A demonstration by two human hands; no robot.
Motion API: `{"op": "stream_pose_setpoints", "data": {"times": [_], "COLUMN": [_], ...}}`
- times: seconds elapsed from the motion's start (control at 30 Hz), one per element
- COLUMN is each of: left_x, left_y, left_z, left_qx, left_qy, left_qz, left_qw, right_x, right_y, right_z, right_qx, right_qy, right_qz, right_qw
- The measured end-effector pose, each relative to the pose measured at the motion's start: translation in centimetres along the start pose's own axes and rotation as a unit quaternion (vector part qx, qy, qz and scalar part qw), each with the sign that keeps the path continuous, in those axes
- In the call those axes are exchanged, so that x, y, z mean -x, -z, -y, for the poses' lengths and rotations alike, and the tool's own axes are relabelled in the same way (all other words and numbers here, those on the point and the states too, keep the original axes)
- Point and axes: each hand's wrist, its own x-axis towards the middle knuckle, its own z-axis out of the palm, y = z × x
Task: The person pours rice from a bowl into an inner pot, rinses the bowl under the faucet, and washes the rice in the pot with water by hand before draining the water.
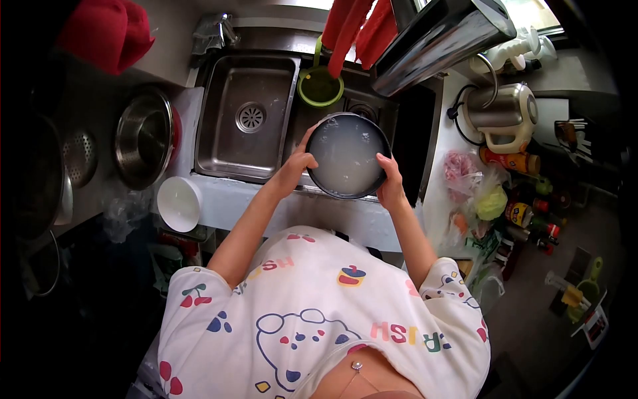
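A round, dark-walled pot [349, 196] of cloudy liquid [349, 159] is over the stainless-steel sink [266, 153]. Fingers of the left hand [294, 167] and right hand [392, 181] grasp its opposite sides, thumbs over the rim.

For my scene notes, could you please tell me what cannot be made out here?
Dark pot, head view: floor hidden by cloudy liquid.
Left hand, right hand, head view: some fingers hidden by pot.
Red-capped bottle, head view: label print too small.
Red cloth, head view: cut off by top edge.
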Motion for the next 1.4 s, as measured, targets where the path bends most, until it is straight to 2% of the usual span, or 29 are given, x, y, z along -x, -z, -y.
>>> {"op": "stream_pose_setpoints", "data": {"times": [0.07, 0.2, 0.3, 0.4, 0.6, 0.8, 1.4], "left_x": [-0.2, -0.6, -1.8, -2.5, -3.4, -3.3, -3.0], "left_y": [0.4, -0.4, -0.8, -0.8, -0.9, -1.2, -0.7], "left_z": [1.0, -0.3, 0.3, 0.5, 0.7, 0.9, 1.6], "left_qx": [0.006, 0.078, 0.133, 0.201, 0.252, 0.273, 0.316], "left_qy": [-0.018, -0.085, -0.083, -0.043, -0.042, -0.033, -0.008], "left_qz": [0.015, 0.083, 0.068, 0.085, 0.14, 0.102, 0.101], "left_qw": [1.0, 0.99, 0.985, 0.975, 0.957, 0.956, 0.943], "right_x": [1.1, 2.3, 3.3, 4.2, 4.8, 5.0, 5.5], "right_y": [-0.7, -0.1, -0.4, -1.2, -1.0, -0.8, -0.5], "right_z": [0.0, -0.6, -0.3, 0.2, 0.2, 0.2, 0.1], "right_qx": [0.004, -0.018, -0.002, 0.014, 0.047, 0.051, 0.077], "right_qy": [0.016, -0.028, -0.027, -0.015, -0.04, -0.077, -0.137], "right_qz": [-0.021, -0.024, -0.028, -0.035, -0.013, -0.012, 0.033], "right_qw": [1.0, 0.999, 0.999, 0.999, 0.998, 0.996, 0.987]}}
